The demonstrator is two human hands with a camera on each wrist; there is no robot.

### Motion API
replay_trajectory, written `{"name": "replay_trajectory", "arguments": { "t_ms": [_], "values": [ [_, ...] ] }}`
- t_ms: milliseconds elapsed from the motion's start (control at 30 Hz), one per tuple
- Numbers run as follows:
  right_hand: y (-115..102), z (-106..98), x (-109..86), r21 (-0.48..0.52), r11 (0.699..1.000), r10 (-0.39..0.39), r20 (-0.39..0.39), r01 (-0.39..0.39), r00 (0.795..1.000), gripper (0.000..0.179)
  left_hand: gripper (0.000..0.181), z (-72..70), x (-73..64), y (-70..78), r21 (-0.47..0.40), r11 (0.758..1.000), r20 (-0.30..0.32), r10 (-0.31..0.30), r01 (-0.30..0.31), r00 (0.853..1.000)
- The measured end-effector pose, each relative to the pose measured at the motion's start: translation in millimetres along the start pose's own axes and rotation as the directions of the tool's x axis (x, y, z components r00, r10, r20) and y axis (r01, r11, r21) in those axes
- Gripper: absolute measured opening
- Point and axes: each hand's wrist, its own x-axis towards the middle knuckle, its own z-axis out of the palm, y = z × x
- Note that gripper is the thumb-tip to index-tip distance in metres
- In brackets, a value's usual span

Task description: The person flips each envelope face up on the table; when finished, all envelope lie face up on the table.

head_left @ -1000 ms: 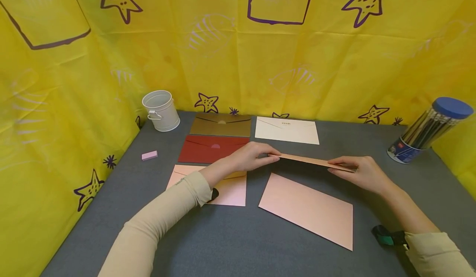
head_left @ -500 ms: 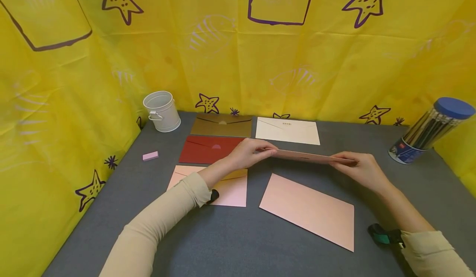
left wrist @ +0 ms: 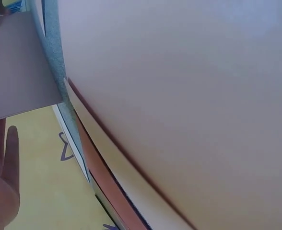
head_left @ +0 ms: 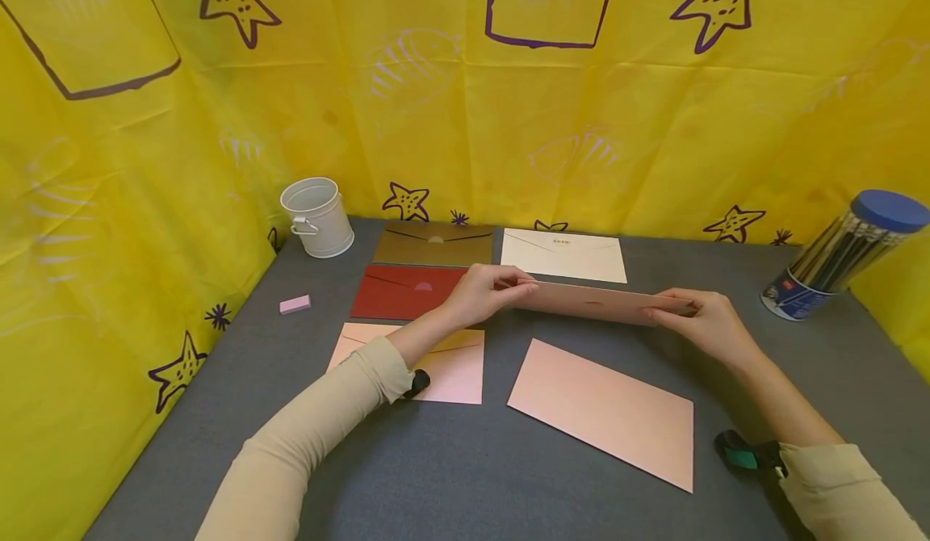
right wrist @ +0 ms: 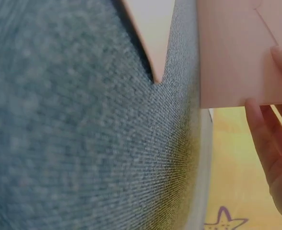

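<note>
My left hand (head_left: 488,292) pinches one end of a pink envelope (head_left: 588,302), while my right hand (head_left: 703,321) pinches the other end. It is held up off the table on its long edge, tilted, its flap side facing me. In the right wrist view, the thumb lies on the envelope's (right wrist: 232,62) flap side and the fingers behind. A second pink envelope (head_left: 606,412) lies slanted below, plain side up. Under my left wrist lies another pink envelope (head_left: 450,375), partly hidden by the sleeve. Beyond it are a red envelope (head_left: 403,292) and a brown-gold envelope (head_left: 436,246).
A white envelope (head_left: 563,255) lies at the back of the grey table (head_left: 436,476). At the left stand a white bucket (head_left: 323,226) and a pink eraser (head_left: 295,304). A tub of pencils (head_left: 835,262) leans at the right. Yellow cloth (head_left: 465,121) hangs behind.
The held envelope has tipped from nearly edge-on to showing more of its flap side. Both hands have risen slightly in the view, keeping their grip.
</note>
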Motion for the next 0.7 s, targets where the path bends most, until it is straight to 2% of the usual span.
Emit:
{"name": "replay_trajectory", "arguments": {
  "t_ms": [133,467,700],
  "values": [
    [4,-1,1.5,0.014,0.999,0.029,0.012,-0.029,0.999,0.013,0.012,-0.6,1.8,0.0,0.014,0.998,0.028,-0.062,0.062,0.998],
    [11,-5,1.0,-0.055,0.983,0.178,0.109,-0.172,0.978,0.031,0.009,-2.6,4.7,-2.9,0.179,0.972,0.097,-0.173,0.154,0.980],
    [16,-4,1.1,-0.117,0.982,0.167,0.173,-0.148,0.971,0.031,0.012,-3.2,4.1,-4.8,0.201,0.962,0.134,-0.216,0.187,0.967]
  ]
}}
